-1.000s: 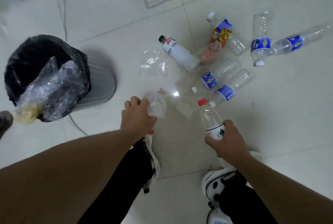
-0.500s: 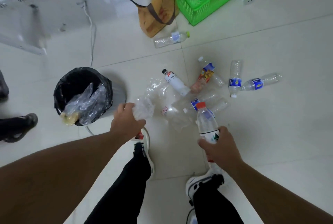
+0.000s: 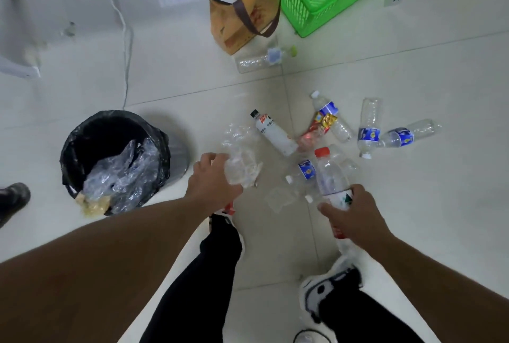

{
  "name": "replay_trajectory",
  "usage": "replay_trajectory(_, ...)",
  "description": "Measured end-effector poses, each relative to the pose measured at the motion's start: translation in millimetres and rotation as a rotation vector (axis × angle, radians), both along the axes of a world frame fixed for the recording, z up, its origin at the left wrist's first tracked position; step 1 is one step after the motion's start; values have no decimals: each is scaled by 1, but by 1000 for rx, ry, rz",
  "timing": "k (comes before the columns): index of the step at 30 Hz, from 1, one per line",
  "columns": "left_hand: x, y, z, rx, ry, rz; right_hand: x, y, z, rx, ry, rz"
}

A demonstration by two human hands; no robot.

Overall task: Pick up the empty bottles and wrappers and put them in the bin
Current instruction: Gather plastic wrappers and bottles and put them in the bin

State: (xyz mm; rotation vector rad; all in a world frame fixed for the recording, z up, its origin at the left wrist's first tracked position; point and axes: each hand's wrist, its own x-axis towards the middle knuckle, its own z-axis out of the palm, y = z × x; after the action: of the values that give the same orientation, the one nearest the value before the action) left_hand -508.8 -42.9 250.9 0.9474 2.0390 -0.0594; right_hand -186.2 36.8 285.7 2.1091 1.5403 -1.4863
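Bare floor separates the black-lined bin [image 3: 110, 160], at nine o'clock, from the left hand [image 3: 212, 180] gripping a crumpled clear wrapper [image 3: 243, 167], while the right hand [image 3: 355, 214] grips a red-capped bottle [image 3: 329, 177] near the scattered bottles [image 3: 369, 133] at one o'clock.

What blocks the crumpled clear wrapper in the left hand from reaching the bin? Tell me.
Nothing visible does. The left hand holds the clear wrapper over bare floor, and the bin stands open to its left, already holding plastic.

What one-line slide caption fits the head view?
Left hand holding clear wrapper, right hand gripping red-capped bottle, beside lined bin.
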Motion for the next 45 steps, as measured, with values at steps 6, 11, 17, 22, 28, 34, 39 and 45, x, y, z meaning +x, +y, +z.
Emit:
replay_trajectory(6, -18, 12, -30, -21, 55, -14, -30, 12, -54, -42, -65, 17)
replay_trajectory(11, -4, 34, -90, -54, 68, 58, -33, 34, -106, -36, -20, 108)
replay_trajectory(17, 10, 59, -211, -149, 94, -79, -28, 57, -209, -25, -152, 331)
replay_trajectory(22, 10, 67, -278, -206, 79, -117, -26, 45, -272, 75, -315, 330)
replay_trajectory(28, 9, 61, -243, -61, 109, -124, -26, 40, -237, 214, -361, 221)
replay_trajectory(34, -2, 40, -135, 0, 90, 3, -21, 38, -128, 109, -320, 210)
replay_trajectory(39, -5, 24, -36, 49, 94, 127, -26, 35, -18, 61, -218, 174)
replay_trajectory(45, -4, 6, 75, 92, -42, 190, -46, 27, 93, -56, -118, 39)
